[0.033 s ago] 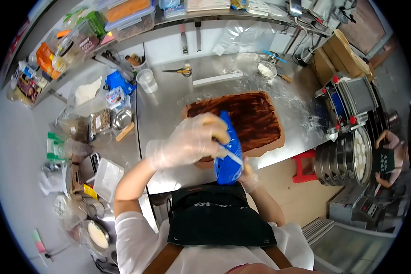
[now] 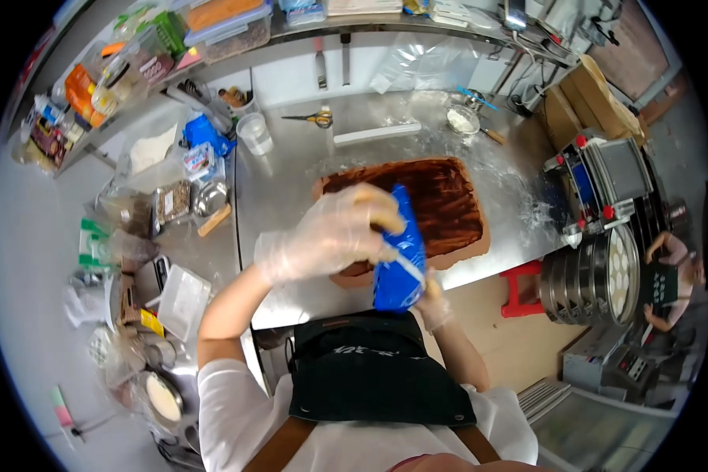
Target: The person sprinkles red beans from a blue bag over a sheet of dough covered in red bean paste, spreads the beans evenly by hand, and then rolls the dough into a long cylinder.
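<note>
My gloved left hand (image 2: 334, 232) has its fingers curled, with a thin white stick (image 2: 408, 268) coming out from them across the front of a shiny blue bag (image 2: 397, 293). Close to my apron, my gloved right hand (image 2: 434, 305) grips that bag's right side, its fingers partly hidden behind it. The bag is upright and slightly tilted, and its contents cannot be seen. Beneath and beyond my hands, a brown dough sheet (image 2: 482, 236) lies on the steel table, coated with a dark, glossy, streaky spread (image 2: 436, 200). My left hand covers part of the sheet's left side.
Scissors (image 2: 321, 119), a white bar (image 2: 377, 134), a clear cup (image 2: 254, 134) and a bowl of white powder (image 2: 462, 119) stand along the back. Tubs and bags crowd the left. At right are a roller machine (image 2: 617, 177), stacked steamers (image 2: 578, 275), a red stool (image 2: 515, 291) and another person (image 2: 669, 271).
The blue bag and my left hand have shifted slightly right and a little away from my body. My right hand has moved slightly right, still gripping the bag.
</note>
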